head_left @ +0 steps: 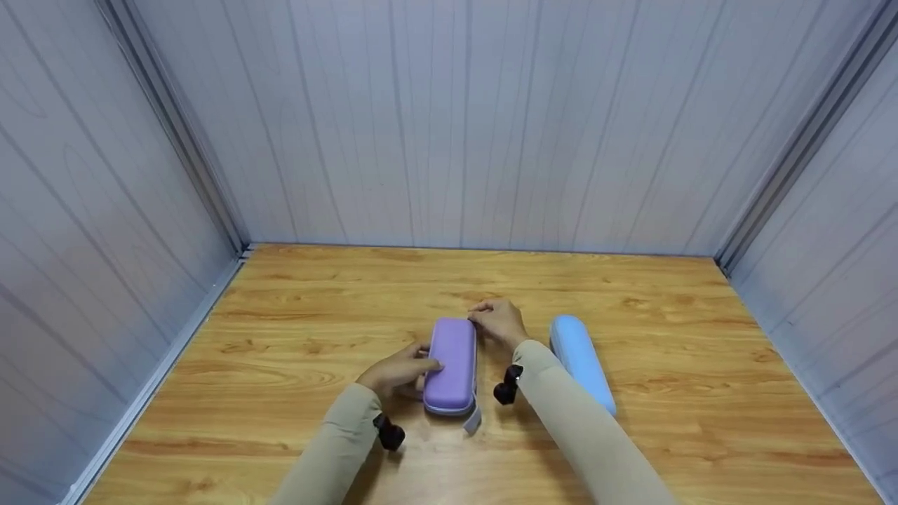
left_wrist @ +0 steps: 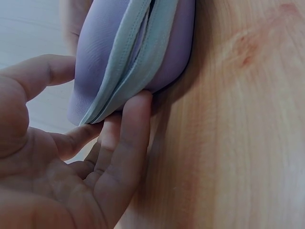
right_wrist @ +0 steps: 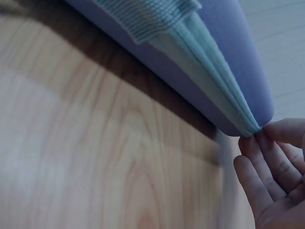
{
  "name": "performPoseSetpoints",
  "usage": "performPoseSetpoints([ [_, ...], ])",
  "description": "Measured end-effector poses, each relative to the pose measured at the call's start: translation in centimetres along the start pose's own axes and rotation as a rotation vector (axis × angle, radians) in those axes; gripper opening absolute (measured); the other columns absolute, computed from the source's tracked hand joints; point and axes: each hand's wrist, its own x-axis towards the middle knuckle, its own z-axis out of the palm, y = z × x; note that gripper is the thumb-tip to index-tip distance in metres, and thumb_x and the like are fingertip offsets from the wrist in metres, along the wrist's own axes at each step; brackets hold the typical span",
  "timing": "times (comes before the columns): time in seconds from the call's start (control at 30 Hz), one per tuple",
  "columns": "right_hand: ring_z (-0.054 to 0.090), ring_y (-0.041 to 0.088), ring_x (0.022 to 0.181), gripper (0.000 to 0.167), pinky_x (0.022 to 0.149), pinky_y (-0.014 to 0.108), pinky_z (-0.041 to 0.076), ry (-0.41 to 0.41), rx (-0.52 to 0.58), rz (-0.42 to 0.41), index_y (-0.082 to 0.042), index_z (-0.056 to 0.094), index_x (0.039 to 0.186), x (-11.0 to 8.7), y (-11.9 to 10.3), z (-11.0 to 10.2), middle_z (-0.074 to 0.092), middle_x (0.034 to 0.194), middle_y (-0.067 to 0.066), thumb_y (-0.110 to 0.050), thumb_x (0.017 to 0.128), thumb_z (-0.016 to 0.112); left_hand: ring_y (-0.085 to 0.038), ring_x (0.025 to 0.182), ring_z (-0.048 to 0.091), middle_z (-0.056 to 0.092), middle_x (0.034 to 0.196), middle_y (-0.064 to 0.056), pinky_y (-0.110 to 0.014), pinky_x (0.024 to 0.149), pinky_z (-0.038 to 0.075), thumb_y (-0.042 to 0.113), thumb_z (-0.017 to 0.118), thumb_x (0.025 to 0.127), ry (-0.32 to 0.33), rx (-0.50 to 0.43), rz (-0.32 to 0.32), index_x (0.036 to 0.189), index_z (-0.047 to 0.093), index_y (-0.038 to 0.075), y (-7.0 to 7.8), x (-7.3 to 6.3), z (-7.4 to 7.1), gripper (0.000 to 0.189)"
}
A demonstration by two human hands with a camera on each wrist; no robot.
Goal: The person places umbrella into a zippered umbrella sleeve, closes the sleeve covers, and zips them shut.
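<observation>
A purple zip case with pale grey-green zipper tape lies lengthwise on the wooden table. My left hand grips its left side, thumb on the lid and fingers lower down. Seen from the left wrist, the zipper shows a narrow dark gap between its tapes. At the far right corner my right hand pinches the zipper's end between thumb and fingers; the slider is hidden there. A grey fabric loop sticks out at the near right corner. In the right wrist view, a ribbed band crosses the zipper side.
A light blue case lies at a slant on the table, partly behind my right forearm. Pale panelled walls enclose the table at the back and on both sides. A small black device sits at each wrist.
</observation>
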Motion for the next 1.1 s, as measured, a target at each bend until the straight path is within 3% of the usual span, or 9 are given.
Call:
performPoseSetpoints([
  [0.13,0.066,0.016,0.075,0.016,0.064,0.028,0.056,-0.009,0.010,-0.001,0.000,0.076,0.101,0.1,-0.3,0.2,0.072,0.087,0.006,-0.011,0.090,0.071,-0.034,0.113,0.058,0.046,0.139,-0.020,-0.048,0.081,0.057,0.017,0.066,0.091,0.001,-0.002,0.003,0.142,0.045,0.005,0.0,0.1,0.0,0.057],
  [0.37,0.066,0.015,0.082,0.017,0.071,0.026,0.053,0.015,-0.086,-0.067,-0.004,0.078,0.101,0.3,-0.6,0.4,0.074,0.091,0.003,-0.015,0.090,0.072,-0.034,0.112,0.060,0.048,0.137,-0.023,-0.049,0.082,0.057,0.018,0.065,0.091,-0.019,-0.026,-0.005,0.143,0.042,0.004,0.0,0.0,0.0,0.059],
  [0.57,0.066,0.017,0.081,0.016,0.072,0.029,0.053,0.020,-0.088,-0.093,-0.002,0.078,0.100,0.1,-0.7,0.7,0.074,0.090,0.005,-0.013,0.090,0.071,-0.034,0.113,0.060,0.044,0.139,-0.020,-0.049,0.083,0.057,0.018,0.065,0.091,-0.020,-0.029,-0.003,0.141,0.043,0.005,0.0,0.0,-0.1,0.055],
  [1.1,0.067,0.021,0.089,0.015,0.077,0.034,0.056,0.018,-0.117,-0.093,-0.004,0.078,0.100,0.3,-1.4,2.0,0.074,0.097,0.007,-0.012,0.090,0.072,-0.034,0.111,0.060,0.050,0.134,-0.023,-0.049,0.083,0.057,0.018,0.066,0.091,-0.018,-0.036,-0.013,0.141,0.044,0.004,0.0,-0.2,-0.1,0.056],
])
